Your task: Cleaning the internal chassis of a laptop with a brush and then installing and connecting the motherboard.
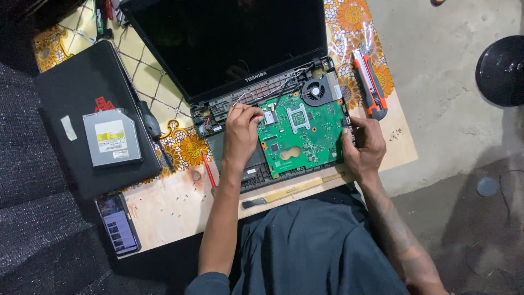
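My left hand (240,133) rests with curled fingers pinched at the upper left corner of the green motherboard (301,134), among loose wires. My right hand (363,147) is clamped on the board's right edge, thumb on top. The board lies between my hands, seated in the opened laptop (229,43) base, its fan (315,90) at the far corner. An orange utility knife (369,82) lies beyond my right hand, a red screwdriver (208,170) beside my left wrist.
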